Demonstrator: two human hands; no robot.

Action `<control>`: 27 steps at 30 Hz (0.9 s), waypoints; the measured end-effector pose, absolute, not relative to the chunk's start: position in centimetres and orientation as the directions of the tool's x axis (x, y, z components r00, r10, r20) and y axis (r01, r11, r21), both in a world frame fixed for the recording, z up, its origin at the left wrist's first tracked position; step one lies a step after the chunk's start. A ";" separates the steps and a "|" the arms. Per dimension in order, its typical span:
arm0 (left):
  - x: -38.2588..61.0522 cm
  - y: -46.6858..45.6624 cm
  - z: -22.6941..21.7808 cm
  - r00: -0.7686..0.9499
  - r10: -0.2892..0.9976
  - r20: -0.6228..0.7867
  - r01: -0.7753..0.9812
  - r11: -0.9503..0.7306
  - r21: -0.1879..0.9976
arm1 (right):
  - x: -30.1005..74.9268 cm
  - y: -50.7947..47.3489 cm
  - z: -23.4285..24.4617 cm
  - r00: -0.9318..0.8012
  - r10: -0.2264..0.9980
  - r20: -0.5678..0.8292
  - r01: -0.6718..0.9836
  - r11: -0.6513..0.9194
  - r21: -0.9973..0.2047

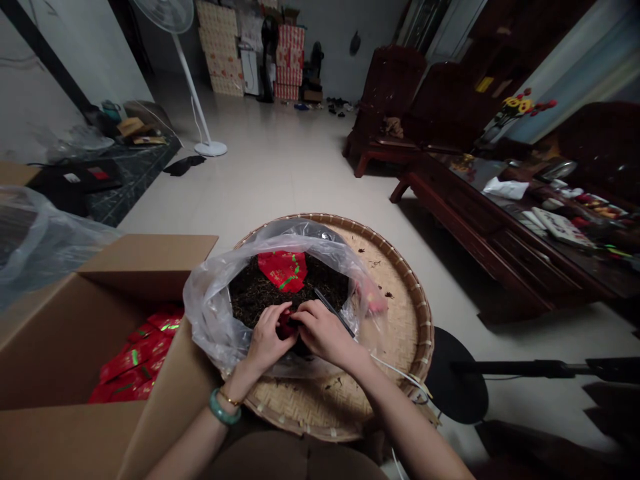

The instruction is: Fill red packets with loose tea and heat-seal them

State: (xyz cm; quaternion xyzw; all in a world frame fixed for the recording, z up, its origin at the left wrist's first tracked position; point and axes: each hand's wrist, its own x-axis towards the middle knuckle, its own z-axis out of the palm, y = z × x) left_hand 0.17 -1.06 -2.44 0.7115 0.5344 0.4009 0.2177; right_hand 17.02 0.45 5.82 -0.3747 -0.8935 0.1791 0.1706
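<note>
My left hand [270, 337] is closed around the side of a small dark red packet [286, 325], held over the near part of a clear plastic bag [207, 300]. At the packet's top, the bent fingers of my right hand [320, 328] meet it; what they pinch is too small to make out. Dark loose tea-like leaves [250, 293] fill the opened bag. On the leaves lie several red packets [283, 268] with green and gold print. A dark slim stick-like tool [334, 312] rests beside my right hand, its kind unclear.
Under the bag is a round woven bamboo tray [400, 307] with scattered leaf bits. An open cardboard box [150, 267] at left contains several red packets [135, 353]. A black round stand base [460, 380] and a wooden table [450, 220] stand right; a white fan [211, 148] stands farther back.
</note>
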 end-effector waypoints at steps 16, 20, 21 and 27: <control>0.3 -1.0 -1.9 0.178 0.920 0.351 0.596 -0.384 0.705 | 16.6 1.4 5.0 -0.508 0.829 0.235 0.679 0.553 -0.483; 0.3 -1.0 -2.1 0.174 0.925 0.339 0.584 -0.374 0.720 | 16.4 1.1 4.8 -0.511 0.851 0.121 0.704 0.495 -0.509; 0.3 -1.0 -2.1 0.177 0.924 0.339 0.581 -0.376 0.722 | 16.3 1.1 4.8 -0.510 0.854 0.104 0.710 0.486 -0.510; 0.2 -1.0 -2.4 0.171 0.931 0.322 0.584 -0.359 0.728 | 16.1 1.0 4.2 -0.517 0.839 0.171 0.652 0.515 -0.556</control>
